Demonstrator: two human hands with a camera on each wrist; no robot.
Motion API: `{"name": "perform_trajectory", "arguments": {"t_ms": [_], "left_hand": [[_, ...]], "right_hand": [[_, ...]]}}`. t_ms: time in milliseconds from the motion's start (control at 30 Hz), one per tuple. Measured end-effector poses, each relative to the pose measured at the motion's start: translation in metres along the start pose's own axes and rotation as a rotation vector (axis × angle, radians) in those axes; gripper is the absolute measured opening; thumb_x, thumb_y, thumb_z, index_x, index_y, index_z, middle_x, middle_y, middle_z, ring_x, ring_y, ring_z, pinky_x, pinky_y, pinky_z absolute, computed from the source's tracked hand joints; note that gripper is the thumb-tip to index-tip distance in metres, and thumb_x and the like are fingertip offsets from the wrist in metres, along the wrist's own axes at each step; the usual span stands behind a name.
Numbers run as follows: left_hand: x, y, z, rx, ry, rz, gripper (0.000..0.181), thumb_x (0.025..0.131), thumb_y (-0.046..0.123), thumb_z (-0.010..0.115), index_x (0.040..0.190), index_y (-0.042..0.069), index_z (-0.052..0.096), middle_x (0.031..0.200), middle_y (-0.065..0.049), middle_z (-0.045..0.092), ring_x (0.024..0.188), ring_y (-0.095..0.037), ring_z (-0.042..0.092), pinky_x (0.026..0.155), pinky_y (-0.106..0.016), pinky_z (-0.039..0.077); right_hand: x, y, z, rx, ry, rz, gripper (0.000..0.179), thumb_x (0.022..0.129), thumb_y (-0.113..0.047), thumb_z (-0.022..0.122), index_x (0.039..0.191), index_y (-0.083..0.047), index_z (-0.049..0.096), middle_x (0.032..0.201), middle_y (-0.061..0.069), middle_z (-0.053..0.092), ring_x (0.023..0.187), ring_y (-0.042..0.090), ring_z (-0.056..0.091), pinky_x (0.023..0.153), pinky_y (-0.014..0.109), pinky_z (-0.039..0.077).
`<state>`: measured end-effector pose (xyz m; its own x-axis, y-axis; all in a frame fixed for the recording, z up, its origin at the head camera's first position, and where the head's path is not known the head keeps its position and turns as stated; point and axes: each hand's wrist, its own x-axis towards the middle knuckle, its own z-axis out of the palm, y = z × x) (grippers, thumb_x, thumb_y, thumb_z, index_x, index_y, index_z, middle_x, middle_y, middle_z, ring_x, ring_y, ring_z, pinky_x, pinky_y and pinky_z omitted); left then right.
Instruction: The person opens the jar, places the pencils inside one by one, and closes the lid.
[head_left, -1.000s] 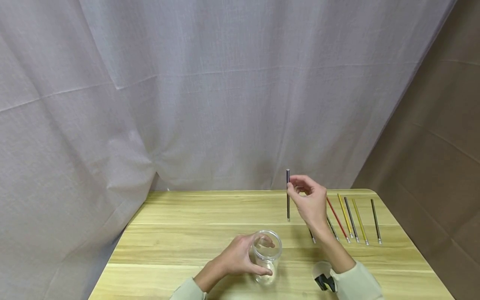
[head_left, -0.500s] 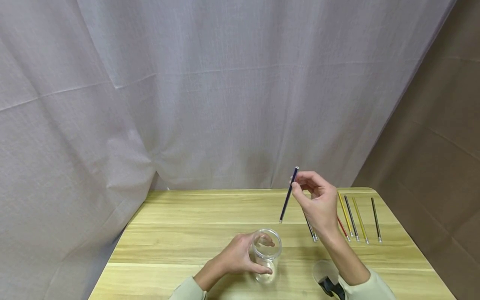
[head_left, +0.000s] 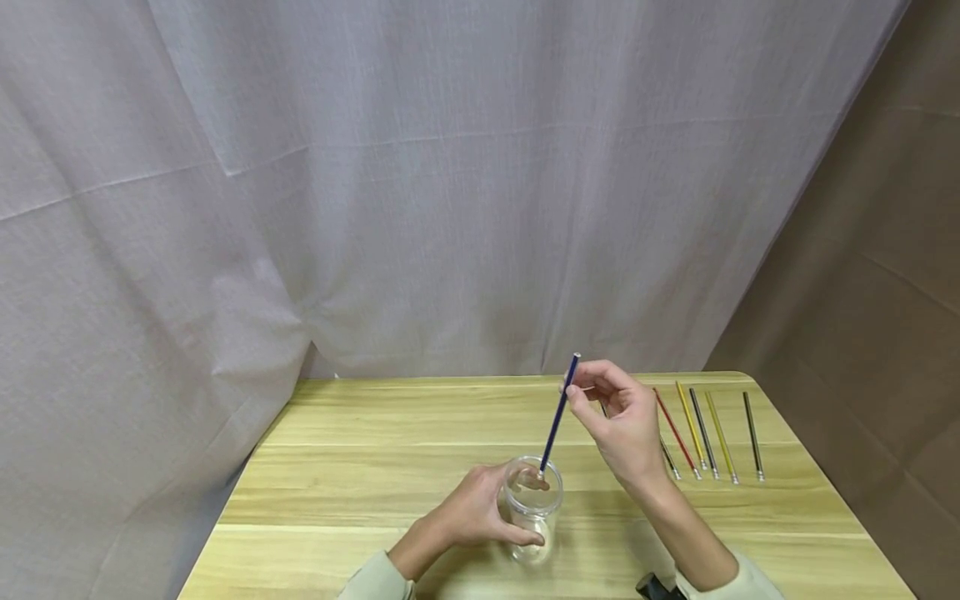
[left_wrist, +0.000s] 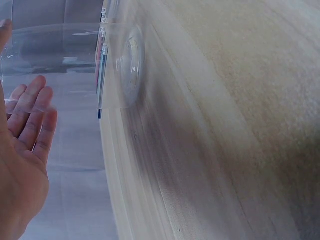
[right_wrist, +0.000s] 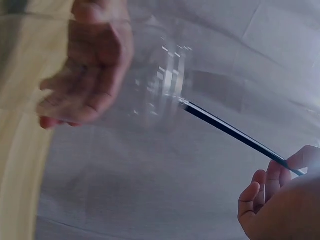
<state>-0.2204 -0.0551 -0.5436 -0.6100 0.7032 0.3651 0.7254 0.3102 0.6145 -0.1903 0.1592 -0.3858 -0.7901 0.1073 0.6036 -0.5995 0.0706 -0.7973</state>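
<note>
My left hand [head_left: 472,510] is around a clear jar [head_left: 553,504] that stands upright on the table, thumb on the near side and fingers on the far side. The left wrist view shows those fingers [left_wrist: 32,112] through the jar's transparent wall [left_wrist: 75,50]. Between thumb and fingertips, my right hand [head_left: 626,429] pinches a dark blue pencil [head_left: 557,421] near its upper end. The pencil slants, its metal-banded lower end at the jar's mouth. In the right wrist view that end of the pencil [right_wrist: 230,131] overlaps the rim; how far inside is unclear.
Several pencils lie to the right on the wooden table [head_left: 360,467], including a red pencil [head_left: 677,433] and a black pencil [head_left: 753,437]; my right hand partly hides others. A black object [head_left: 654,587] is by the right sleeve. Grey curtain [head_left: 450,250] hangs behind.
The right hand first shifted slightly right and tilted the pencil, then came left and down, bringing its lower end to the jar's mouth. The left hand and jar stayed put.
</note>
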Motion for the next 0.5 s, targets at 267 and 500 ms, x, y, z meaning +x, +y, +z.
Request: {"name": "perform_trajectory", "arguments": {"t_ms": [267, 500], "left_hand": [[0.000, 0.002, 0.000, -0.021, -0.011, -0.015, 0.075, 0.077, 0.046, 0.096, 0.138, 0.025, 0.058, 0.124, 0.013, 0.074, 0.109, -0.007, 0.071, 0.098, -0.022, 0.053], [-0.001, 0.001, 0.000, -0.002, -0.002, -0.022, 0.078, 0.075, 0.046, 0.097, 0.139, 0.023, 0.058, 0.121, 0.005, 0.076, 0.107, -0.012, 0.073, 0.096, -0.018, 0.053]], "right_hand": [[-0.017, 0.018, 0.003, -0.101, -0.107, 0.099, 0.012, 0.092, 0.012, 0.069, 0.101, 0.006, 0.072, 0.093, 0.016, 0.074, 0.086, 0.013, 0.070, 0.080, 0.022, 0.058], [-0.027, 0.026, 0.003, -0.142, -0.173, 0.119, 0.012, 0.092, 0.008, 0.071, 0.101, 0.000, 0.073, 0.092, 0.011, 0.075, 0.084, 0.012, 0.070, 0.075, 0.023, 0.057]]}}
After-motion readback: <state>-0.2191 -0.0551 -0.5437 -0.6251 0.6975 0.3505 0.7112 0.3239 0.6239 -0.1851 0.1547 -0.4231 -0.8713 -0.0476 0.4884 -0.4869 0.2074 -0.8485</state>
